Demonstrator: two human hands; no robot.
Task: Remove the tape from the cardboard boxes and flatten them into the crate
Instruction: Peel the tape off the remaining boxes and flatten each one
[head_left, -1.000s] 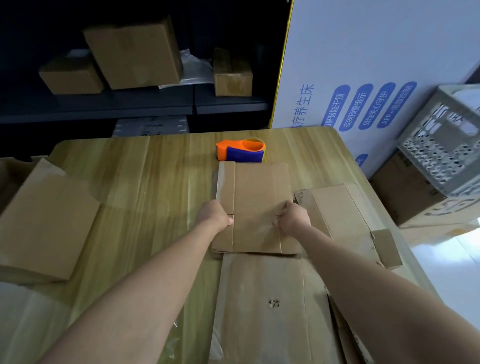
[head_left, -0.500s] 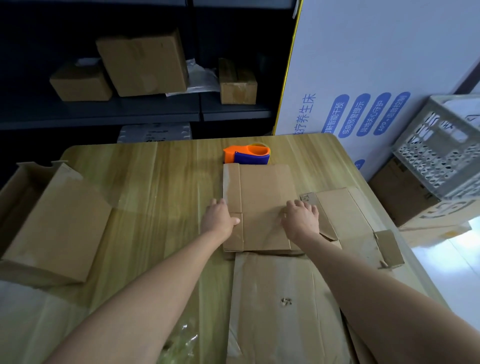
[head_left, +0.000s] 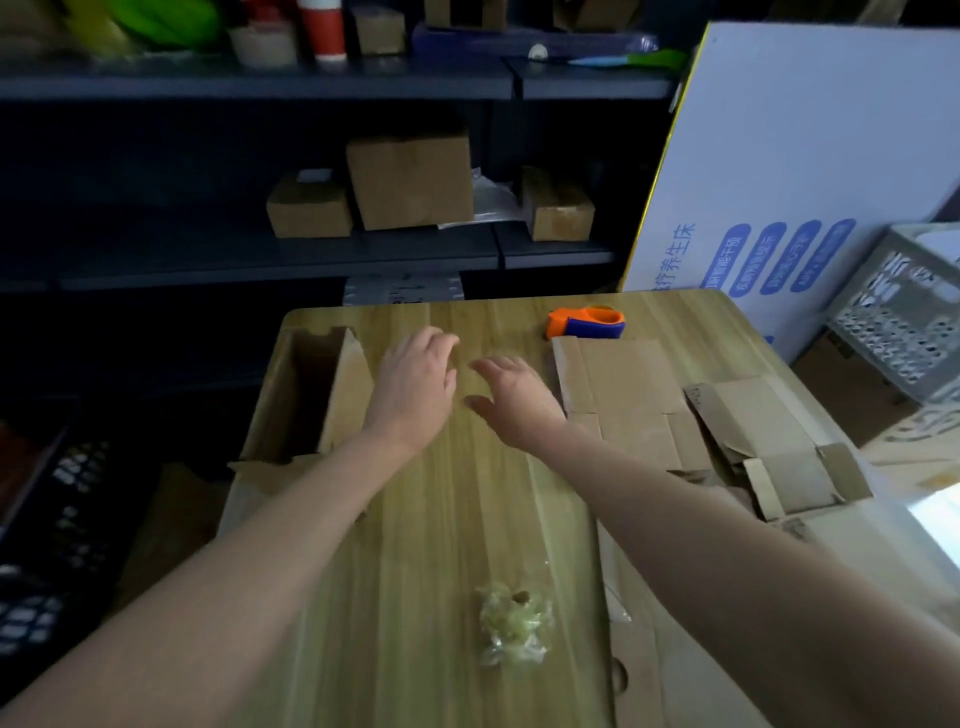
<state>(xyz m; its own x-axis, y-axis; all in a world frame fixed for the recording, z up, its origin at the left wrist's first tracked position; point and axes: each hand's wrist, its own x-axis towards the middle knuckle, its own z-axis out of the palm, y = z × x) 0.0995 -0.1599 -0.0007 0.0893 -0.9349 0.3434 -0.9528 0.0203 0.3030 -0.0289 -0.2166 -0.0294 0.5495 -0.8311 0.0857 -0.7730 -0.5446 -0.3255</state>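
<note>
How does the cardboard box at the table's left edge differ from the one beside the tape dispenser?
The left-edge box shows a dark hollow; the dispenser-side box lies flat. The left-edge box lies by the left hand; the dispenser-side box by the right hand. Both are brown cardboard on the table.

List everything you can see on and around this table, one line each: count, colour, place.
table: one, light wood, centre
open box: one, brown, table's left edge
flattened boxes: several overlapping, brown, table's right side
tape dispenser: one, orange and blue, table's far side
tape wad: one, clear, table's near side
crate: one, grey lattice, off the table, right
shelf boxes: three, brown, middle shelf behind
panel: one, white with blue print, back right
left grip: one, bare, open, above the table by the open box
right grip: one, bare, open, above the table beside the left grip
</note>
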